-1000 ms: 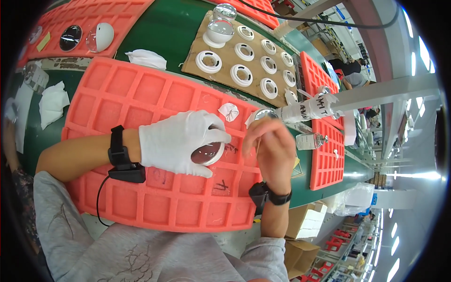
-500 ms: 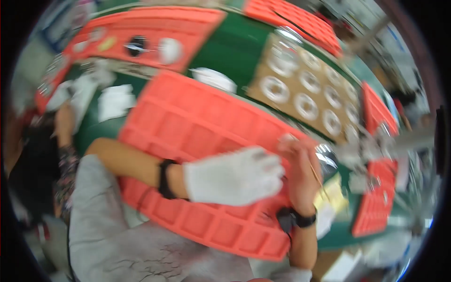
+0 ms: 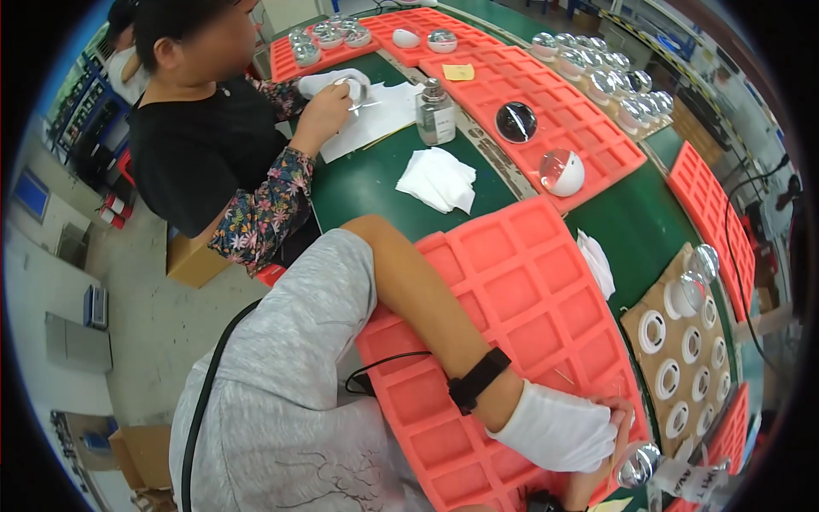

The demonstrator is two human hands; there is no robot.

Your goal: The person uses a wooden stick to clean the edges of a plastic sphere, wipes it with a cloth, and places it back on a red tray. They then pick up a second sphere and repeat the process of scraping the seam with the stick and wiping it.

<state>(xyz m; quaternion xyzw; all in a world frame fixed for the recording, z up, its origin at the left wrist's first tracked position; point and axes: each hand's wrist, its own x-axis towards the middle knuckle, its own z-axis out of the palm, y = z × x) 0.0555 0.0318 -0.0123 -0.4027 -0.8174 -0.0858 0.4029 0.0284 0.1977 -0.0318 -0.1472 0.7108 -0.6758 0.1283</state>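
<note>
My left hand [image 3: 559, 427], in a white glove, is over the near right part of the red compartment tray [image 3: 495, 316]. Its fingers are curled in, and whatever they enclose is hidden. Pressed close to it, my bare right hand [image 3: 623, 413] is mostly covered by the glove and has its fingers bent. A thin wooden stick [image 3: 612, 459] seems to run along the right hand, only partly showing. Just beyond the right hand is a shiny clear ball [image 3: 638, 465].
At left a co-worker's hands [image 3: 328, 107] hold a clear round piece. A glass bottle [image 3: 435, 113] and white cloth [image 3: 437, 179] are nearby. Another red tray [image 3: 589, 128] carries a black ball [image 3: 516, 122] and a half-white ball [image 3: 561, 172]. White rings sit on a brown board [image 3: 674, 341].
My view has swung to the left, bringing the co-worker into sight and shifting my hands to the lower right. Both hands stay close together; the earlier frame is blurred.
</note>
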